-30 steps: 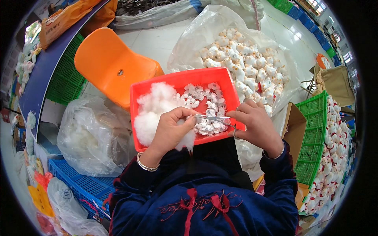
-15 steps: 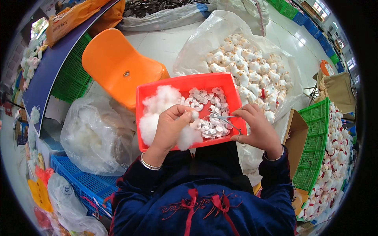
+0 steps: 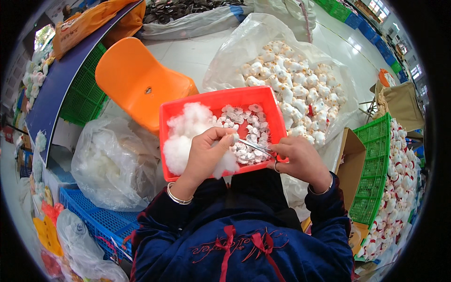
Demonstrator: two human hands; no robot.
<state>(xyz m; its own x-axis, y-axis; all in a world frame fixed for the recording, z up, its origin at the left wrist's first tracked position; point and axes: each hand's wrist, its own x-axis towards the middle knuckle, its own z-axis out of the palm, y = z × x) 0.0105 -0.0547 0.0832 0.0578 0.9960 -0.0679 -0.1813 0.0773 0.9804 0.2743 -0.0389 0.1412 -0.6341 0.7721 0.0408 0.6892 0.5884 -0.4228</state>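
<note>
In front of me, a red plastic tray (image 3: 277,117) rests on my lap. Fluffy white stuffing (image 3: 181,127) fills its left side, and many small whitish fabric pieces (image 3: 256,129) lie on the right. My left hand (image 3: 206,150) is closed, pinching a small white fabric piece (image 3: 235,137) between thumb and fingertips above the tray. My right hand (image 3: 300,157) is closed on slim metal forceps (image 3: 256,146) with scissor-like loops, one around a finger. The forceps point left, their tips at the pinched piece. Whether the tips are inside it I cannot tell.
An orange chair (image 3: 136,80) stands beyond the tray at the left. A clear plastic bag (image 3: 221,66) of white plush pieces lies ahead right. Left are a bag of stuffing (image 3: 108,164) and a blue crate (image 3: 101,221); right, a cardboard box (image 3: 350,164) and green crate (image 3: 373,174).
My right hand has turned and moved slightly down. The forceps' jaws, spread apart before, are now together and reach the white piece. My left hand has barely moved.
</note>
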